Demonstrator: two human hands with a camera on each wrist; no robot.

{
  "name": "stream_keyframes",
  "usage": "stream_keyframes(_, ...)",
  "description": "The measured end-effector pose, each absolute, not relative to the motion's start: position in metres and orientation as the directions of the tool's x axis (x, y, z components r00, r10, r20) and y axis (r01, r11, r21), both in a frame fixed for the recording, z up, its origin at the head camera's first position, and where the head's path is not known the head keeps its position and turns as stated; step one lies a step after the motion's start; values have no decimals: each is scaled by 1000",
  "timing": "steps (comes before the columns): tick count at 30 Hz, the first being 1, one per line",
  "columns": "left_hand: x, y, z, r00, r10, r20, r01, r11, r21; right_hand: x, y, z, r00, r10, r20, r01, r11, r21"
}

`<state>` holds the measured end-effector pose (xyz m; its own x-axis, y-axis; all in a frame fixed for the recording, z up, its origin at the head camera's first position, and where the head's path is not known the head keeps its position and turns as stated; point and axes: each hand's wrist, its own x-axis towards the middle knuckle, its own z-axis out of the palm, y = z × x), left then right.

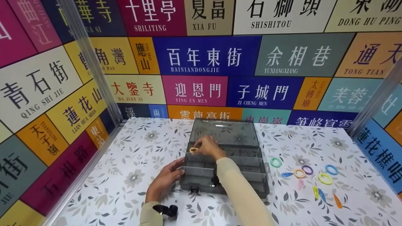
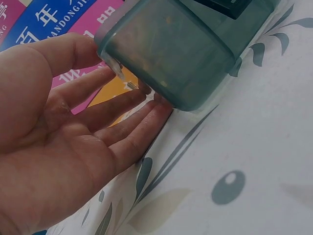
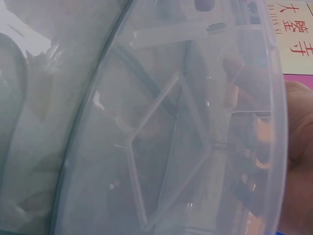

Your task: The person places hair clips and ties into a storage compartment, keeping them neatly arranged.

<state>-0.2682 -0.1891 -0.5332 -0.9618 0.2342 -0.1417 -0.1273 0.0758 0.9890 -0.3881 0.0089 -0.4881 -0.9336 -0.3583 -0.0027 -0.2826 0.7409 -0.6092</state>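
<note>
Beige sleeve (image 1: 243, 191); right hand (image 1: 209, 147) pinching pale-yellow ring (image 1: 191, 151) at fingertips (image 1: 199, 148), grey translucent plastic box (image 1: 204, 186) beneath; left hand (image 1: 166, 178) uncurled, touching box.

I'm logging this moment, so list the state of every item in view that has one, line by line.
Smoky-grey translucent plastic divided box, open
Its translucent grey lid, swung back
Tan round ring, pinched in right hand
Left hand, touching the box's left side
Five assorted-colour rings, lying loose
Five assorted-colour teardrop clips, lying loose; clasps unclear
</note>
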Motion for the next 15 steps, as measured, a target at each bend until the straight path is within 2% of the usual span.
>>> stream_keyframes(6,-268,-187,-532,-960,236,-151,-138,71,988,-387,15,-484,-920,-391,-7,-306,732,-609)
stream_keyframes(11,-267,-190,-532,-959,251,-130,-104,114,988,-387,21,-476,-906,-422,-29,-299,688,-662)
stream_keyframes(15,-266,-192,-533,-959,248,-136,-115,95,989,-388,25,-467,-899,-436,-34,-304,680,-668)
